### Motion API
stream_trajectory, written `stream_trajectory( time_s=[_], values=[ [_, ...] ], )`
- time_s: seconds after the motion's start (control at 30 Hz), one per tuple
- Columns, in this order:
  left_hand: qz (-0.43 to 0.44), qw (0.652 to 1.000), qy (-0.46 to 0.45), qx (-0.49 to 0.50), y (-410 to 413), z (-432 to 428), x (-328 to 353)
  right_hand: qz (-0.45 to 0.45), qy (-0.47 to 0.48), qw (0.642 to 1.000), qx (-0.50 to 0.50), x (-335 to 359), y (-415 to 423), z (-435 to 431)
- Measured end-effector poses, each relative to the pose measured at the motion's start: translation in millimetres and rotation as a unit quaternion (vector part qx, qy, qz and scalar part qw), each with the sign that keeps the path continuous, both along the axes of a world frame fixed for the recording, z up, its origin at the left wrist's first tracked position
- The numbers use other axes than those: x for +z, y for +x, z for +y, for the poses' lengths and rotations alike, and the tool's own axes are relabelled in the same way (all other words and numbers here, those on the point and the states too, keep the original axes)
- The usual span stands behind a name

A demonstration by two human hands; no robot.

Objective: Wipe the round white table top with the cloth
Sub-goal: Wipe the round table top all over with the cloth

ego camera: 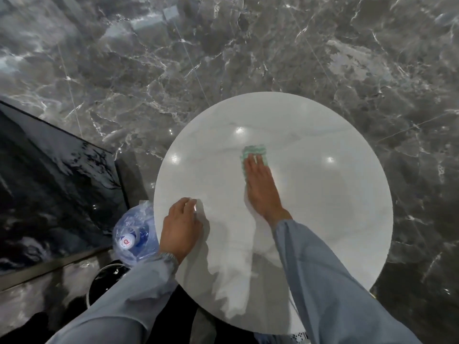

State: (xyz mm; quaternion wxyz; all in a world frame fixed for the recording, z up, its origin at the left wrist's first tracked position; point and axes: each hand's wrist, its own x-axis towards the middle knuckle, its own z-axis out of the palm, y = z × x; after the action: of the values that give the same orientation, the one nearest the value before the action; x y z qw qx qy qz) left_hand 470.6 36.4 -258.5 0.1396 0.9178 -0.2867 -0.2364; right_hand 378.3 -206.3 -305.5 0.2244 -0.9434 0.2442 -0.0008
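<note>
The cloth (pixel 253 155), pale green and folded small, lies flat near the middle of the round white table top (pixel 323 219), a little toward its far side. Its long axis runs roughly near-to-far, tilted slightly left at the far end, though your fingers cover much of it and its near edge is hard to trace. Your right hand (pixel 260 187) lies palm-down on it, fingers stretched straight out toward the far side, pressing the cloth onto the surface rather than gripping it; green fabric shows past the fingertips and along the left of the hand. Your left hand (pixel 180 227) rests flat on the table's near-left edge, fingers loosely spread and holding nothing, well apart from the cloth. Both sleeves are grey-blue. On the dark marble floor (pixel 223 58), just left of the table, stands a large clear water bottle (pixel 134 235).
</note>
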Motion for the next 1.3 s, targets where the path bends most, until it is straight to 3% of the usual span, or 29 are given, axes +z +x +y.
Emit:
stream_trajectory(
  time_s=[0.1,0.27,0.37,0.5,0.57,0.67,0.8,0.93,1.13,1.3],
  values=[
    [-0.021,0.999,-0.019,0.044,7.8,10.7,8.1,-0.029,0.011,0.984,0.178,-8.4,10.5,89.2],
    [-0.022,0.992,-0.017,0.119,15.2,49.9,11.2,0.000,-0.014,0.907,0.420,-14.6,-20.0,153.8],
    [0.002,0.992,-0.016,0.122,16.9,73.9,9.9,-0.027,0.003,0.910,0.413,-9.4,19.0,119.4],
    [0.026,0.988,-0.057,0.142,18.8,76.0,13.6,-0.006,0.000,0.962,0.275,0.8,89.6,61.9],
    [0.023,0.987,-0.072,0.145,19.7,76.0,17.0,0.010,-0.009,0.968,0.250,1.2,112.6,62.4],
    [0.022,0.982,-0.089,0.166,17.4,87.1,17.7,-0.028,-0.008,0.950,0.310,-4.0,108.9,108.2],
    [0.026,0.973,-0.104,0.207,13.1,106.7,19.6,-0.059,0.043,0.890,0.449,-12.4,44.4,183.3],
    [0.037,0.971,-0.067,0.228,7.3,124.7,18.1,-0.041,0.035,0.847,0.529,-13.4,27.1,189.2],
    [0.055,0.969,-0.080,0.228,9.3,135.7,13.1,-0.033,0.026,0.928,0.371,1.6,118.2,134.4],
    [0.046,0.969,-0.108,0.218,6.5,138.7,13.1,-0.041,0.004,0.920,0.390,-8.5,86.3,168.8]
  ],
)
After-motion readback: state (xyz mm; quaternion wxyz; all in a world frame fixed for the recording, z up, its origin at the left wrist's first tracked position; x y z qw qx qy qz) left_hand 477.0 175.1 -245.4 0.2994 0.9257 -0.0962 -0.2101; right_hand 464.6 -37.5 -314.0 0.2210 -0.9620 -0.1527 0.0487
